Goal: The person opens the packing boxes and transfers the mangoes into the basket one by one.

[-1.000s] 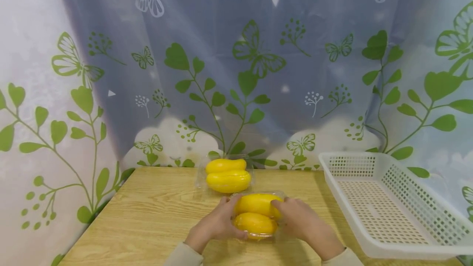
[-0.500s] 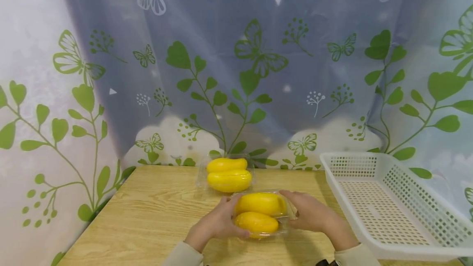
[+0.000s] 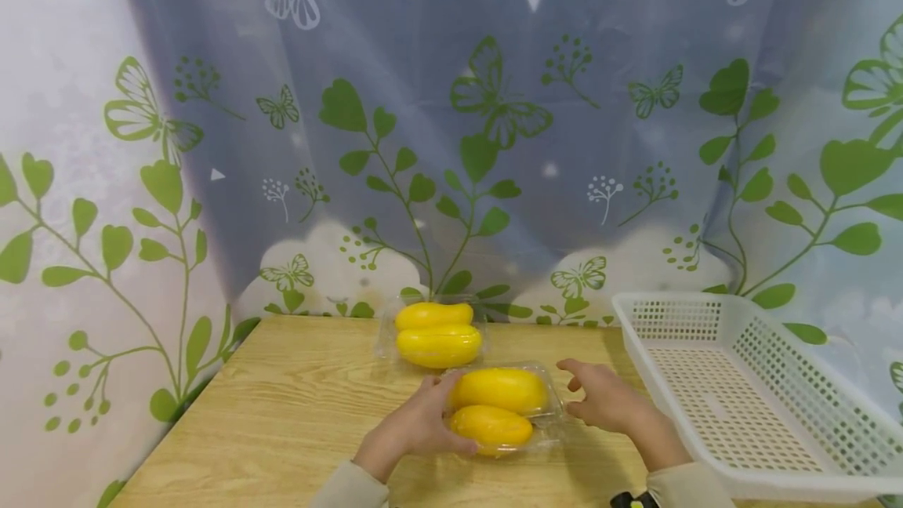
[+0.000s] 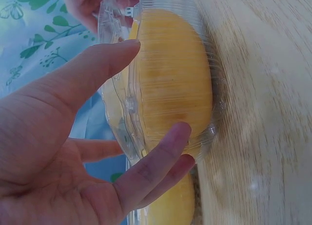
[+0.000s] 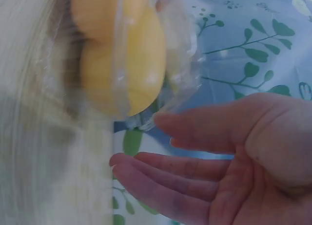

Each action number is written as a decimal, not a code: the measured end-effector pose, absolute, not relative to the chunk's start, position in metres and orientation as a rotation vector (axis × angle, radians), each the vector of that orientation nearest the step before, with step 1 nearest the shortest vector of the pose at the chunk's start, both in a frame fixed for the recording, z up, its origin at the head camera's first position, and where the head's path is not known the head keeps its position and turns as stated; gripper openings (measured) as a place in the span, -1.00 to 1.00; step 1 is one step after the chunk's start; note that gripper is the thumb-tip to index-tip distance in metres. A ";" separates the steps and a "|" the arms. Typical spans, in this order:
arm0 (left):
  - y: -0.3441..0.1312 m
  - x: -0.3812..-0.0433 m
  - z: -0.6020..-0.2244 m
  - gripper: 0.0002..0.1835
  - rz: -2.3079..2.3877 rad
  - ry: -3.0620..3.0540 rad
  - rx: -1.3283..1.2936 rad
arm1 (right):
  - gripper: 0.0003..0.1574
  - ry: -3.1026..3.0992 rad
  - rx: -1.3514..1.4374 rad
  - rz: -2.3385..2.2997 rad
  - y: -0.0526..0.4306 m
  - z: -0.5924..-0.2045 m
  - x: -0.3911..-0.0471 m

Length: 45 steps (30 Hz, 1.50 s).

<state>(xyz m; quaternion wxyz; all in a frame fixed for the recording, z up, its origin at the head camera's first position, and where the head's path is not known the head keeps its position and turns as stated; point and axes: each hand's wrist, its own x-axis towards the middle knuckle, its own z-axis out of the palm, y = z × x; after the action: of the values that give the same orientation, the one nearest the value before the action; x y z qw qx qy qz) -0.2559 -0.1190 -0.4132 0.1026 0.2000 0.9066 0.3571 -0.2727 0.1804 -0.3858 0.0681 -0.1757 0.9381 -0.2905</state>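
Right hand off the clamshell box, fingers spread

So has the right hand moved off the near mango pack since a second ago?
Yes. The right hand has slid right, off the near mango pack and toward the white basket; its fingers are now spread and apart from the pack.

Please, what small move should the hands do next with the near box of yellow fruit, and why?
Probably bring the right hand back onto the right edge of the clear box. That hand is open and just off the box, while the left hand alone holds its left side. With both hands on it, the box could go toward the white basket.
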 end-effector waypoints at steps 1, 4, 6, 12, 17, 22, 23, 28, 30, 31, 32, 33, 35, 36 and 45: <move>-0.119 -0.256 -0.413 0.16 1.053 2.676 0.587 | -0.21 2.835 -0.514 -0.873 0.181 -0.388 -0.274; -0.119 -0.255 -0.414 0.15 1.053 2.675 0.576 | -0.24 2.828 -0.467 -0.872 0.184 -0.393 -0.277; -0.119 -0.255 -0.414 0.16 1.056 2.677 0.577 | -0.26 2.810 -0.446 -0.877 0.186 -0.396 -0.279; -0.119 -0.255 -0.414 0.16 1.063 2.690 0.592 | -0.30 2.677 -0.420 -0.991 0.189 -0.403 -0.284; -0.119 -0.255 -0.412 0.15 1.074 2.698 0.591 | -0.16 2.560 -0.450 -1.068 0.187 -0.410 -0.286; -0.117 -0.253 -0.410 0.12 1.061 2.745 0.608 | -0.03 2.494 -0.424 -1.102 0.184 -0.413 -0.287; -0.116 -0.253 -0.410 0.10 1.055 2.764 0.619 | -0.02 2.493 -0.427 -1.100 0.184 -0.413 -0.287; -0.112 -0.252 -0.411 -0.03 1.035 2.858 0.678 | 0.00 2.494 -0.429 -1.101 0.182 -0.414 -0.287; -0.110 -0.252 -0.412 -0.08 1.024 2.882 0.685 | 0.01 2.485 -0.420 -1.123 0.182 -0.415 -0.287; -0.110 -0.252 -0.413 -0.11 1.024 2.887 0.686 | 0.01 2.480 -0.420 -1.133 0.182 -0.415 -0.286; -0.109 -0.252 -0.413 -0.12 1.018 2.892 0.683 | 0.01 2.477 -0.421 -1.141 0.182 -0.415 -0.286; -0.109 -0.252 -0.413 -0.14 1.011 2.896 0.684 | 0.00 2.474 -0.426 -1.149 0.182 -0.415 -0.285; -0.108 -0.252 -0.414 -0.14 1.002 2.898 0.683 | -0.01 2.470 -0.427 -1.166 0.181 -0.415 -0.284; -0.108 -0.253 -0.414 -0.14 0.999 2.899 0.684 | -0.01 2.468 -0.429 -1.172 0.181 -0.415 -0.284; -0.105 -0.252 -0.417 -0.10 0.992 2.942 0.673 | -0.07 2.517 -0.372 -1.154 0.175 -0.413 -0.283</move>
<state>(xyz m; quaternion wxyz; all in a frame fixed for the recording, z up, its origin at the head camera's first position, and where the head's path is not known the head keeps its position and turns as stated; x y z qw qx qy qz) -0.2521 -0.1046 -0.4166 -0.0177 0.2117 0.9259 0.3123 -0.2829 0.1749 -0.4131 0.1730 -0.1310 0.8873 -0.4069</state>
